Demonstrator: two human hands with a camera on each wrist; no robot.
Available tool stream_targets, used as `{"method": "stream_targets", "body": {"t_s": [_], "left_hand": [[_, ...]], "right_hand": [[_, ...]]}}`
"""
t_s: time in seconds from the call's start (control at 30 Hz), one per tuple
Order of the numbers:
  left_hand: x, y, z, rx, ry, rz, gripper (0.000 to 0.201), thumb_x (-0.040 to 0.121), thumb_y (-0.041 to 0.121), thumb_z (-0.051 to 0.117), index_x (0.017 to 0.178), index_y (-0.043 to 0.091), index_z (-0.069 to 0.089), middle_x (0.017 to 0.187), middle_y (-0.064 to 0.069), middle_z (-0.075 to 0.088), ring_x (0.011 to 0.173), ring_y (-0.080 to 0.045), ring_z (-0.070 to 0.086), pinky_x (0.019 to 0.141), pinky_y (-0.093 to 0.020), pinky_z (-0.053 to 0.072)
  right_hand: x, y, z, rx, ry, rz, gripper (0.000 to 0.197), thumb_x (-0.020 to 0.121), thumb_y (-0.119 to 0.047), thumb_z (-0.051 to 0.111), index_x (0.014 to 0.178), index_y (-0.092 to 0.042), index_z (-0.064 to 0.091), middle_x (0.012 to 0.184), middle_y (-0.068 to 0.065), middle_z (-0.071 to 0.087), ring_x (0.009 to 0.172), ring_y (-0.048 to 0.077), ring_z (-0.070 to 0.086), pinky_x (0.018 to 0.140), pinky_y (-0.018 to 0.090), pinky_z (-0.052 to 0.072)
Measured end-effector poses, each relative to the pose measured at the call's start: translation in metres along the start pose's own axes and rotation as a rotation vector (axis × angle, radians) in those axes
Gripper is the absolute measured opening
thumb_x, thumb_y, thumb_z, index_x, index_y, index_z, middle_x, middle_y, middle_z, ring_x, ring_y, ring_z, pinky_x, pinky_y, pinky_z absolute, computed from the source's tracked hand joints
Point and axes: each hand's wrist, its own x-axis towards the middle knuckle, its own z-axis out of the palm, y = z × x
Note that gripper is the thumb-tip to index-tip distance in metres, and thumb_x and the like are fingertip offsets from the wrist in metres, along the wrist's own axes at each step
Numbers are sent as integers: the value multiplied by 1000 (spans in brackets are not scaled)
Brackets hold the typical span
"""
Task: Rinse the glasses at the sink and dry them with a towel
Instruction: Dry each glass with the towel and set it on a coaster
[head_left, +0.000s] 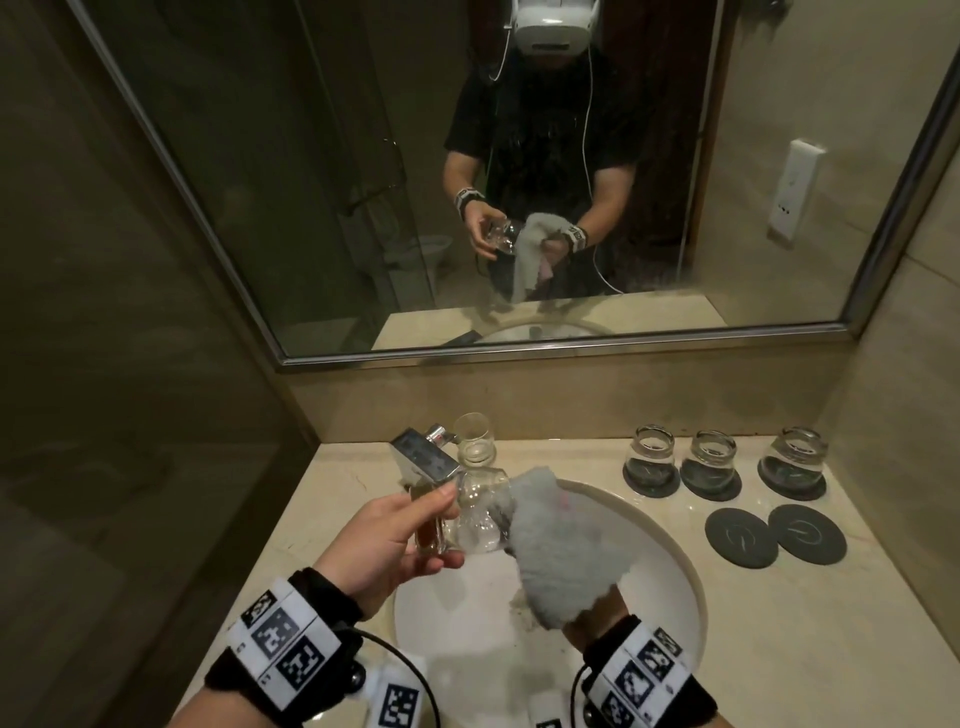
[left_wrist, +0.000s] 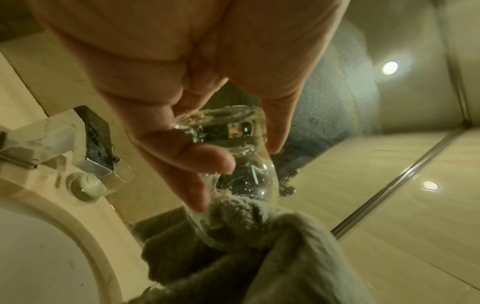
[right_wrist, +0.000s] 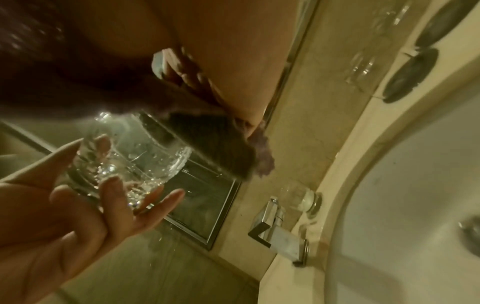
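Observation:
My left hand (head_left: 415, 535) grips a clear, wet glass (head_left: 478, 514) by its thick base and holds it on its side above the sink (head_left: 670, 566). The left wrist view shows my fingers (left_wrist: 187, 156) curled round that glass (left_wrist: 254, 170). A grey towel (head_left: 561, 551) is wrapped over my right hand (head_left: 592, 621), which holds it, and its end is pushed into the glass's mouth. In the right wrist view the towel (right_wrist: 207, 144) fills the mouth of the glass (right_wrist: 130, 156). My right fingers are hidden under the cloth.
A chrome faucet (head_left: 423, 457) stands at the back of the basin with one glass (head_left: 474, 439) upright behind it. At the back right, three glasses (head_left: 709, 462) stand on dark coasters, with two bare coasters (head_left: 740, 538) in front. A mirror (head_left: 519, 182) covers the wall.

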Motion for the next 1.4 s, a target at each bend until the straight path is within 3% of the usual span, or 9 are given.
{"method": "stream_targets", "body": {"t_s": [0.1, 0.37, 0.5, 0.7, 0.87, 1.07, 1.17, 1.27, 1.4], "left_hand": [[1, -3, 1, 36, 9, 0, 51, 71, 35, 71, 105, -2, 63, 108, -16, 62, 70, -31, 66, 47, -20, 50], [-1, -7, -7, 616, -32, 302, 54, 69, 40, 83, 117, 29, 60, 107, 0, 68, 87, -10, 68, 70, -26, 55], [-3, -6, -9, 794, -129, 513, 61, 63, 59, 77, 117, 42, 53, 128, 26, 53, 116, -1, 55, 93, -31, 54], [-4, -13, -8, 743, -174, 509, 59, 69, 52, 78, 120, 40, 51, 126, 15, 58, 108, -6, 62, 89, -34, 56], [-1, -9, -7, 312, -189, 123, 48, 82, 48, 61, 122, 22, 53, 113, -18, 62, 62, -23, 64, 51, -27, 52], [-1, -13, -6, 677, -167, 509, 47, 83, 23, 73, 123, 32, 49, 116, -3, 62, 95, -13, 68, 78, -29, 58], [-1, -6, -1, 606, -159, 437, 47, 86, 29, 68, 127, 33, 46, 116, 5, 59, 83, -13, 69, 68, -24, 56], [1, -1, -1, 320, -179, 238, 55, 79, 39, 64, 129, 20, 49, 113, -18, 60, 67, -19, 64, 59, -28, 51], [-3, -6, 1, 766, -148, 605, 51, 85, 20, 72, 127, 34, 47, 118, 1, 58, 93, -4, 63, 73, -18, 52]], "right_hand": [[-8, -9, 18, 66, -79, 8, 29, 98, 4, 33, 87, 4, 60, 60, 9, 65, 48, 14, 65, 42, 20, 51], [-11, -12, 2, -193, -259, 113, 20, 90, -3, 58, 109, -11, 60, 101, 7, 64, 82, 9, 66, 78, 24, 53], [-17, -17, 15, -190, -528, 45, 49, 81, -10, 69, 125, 5, 53, 114, 28, 54, 103, 41, 50, 94, 52, 39], [-20, -24, 12, -372, -545, 18, 41, 77, -26, 78, 99, 6, 64, 80, 22, 61, 69, 29, 63, 52, 32, 54], [-18, -36, 24, -734, -510, -239, 24, 88, 5, 59, 107, -5, 67, 102, -5, 69, 97, 10, 66, 85, 26, 54], [-24, -35, 24, -303, -378, -63, 8, 68, -12, 69, 74, -7, 68, 56, 9, 56, 42, 15, 51, 40, 25, 42], [-23, -36, 24, -390, -411, -144, 12, 89, -17, 60, 89, -8, 69, 70, 9, 66, 54, 19, 61, 46, 26, 51], [-16, -36, 18, -403, -331, -138, 21, 93, -10, 56, 108, 3, 64, 94, 25, 68, 75, 32, 68, 55, 32, 57], [-19, -31, 22, -137, -231, -8, 32, 63, -8, 75, 82, 7, 54, 55, 16, 54, 42, 20, 47, 39, 25, 40]]}}
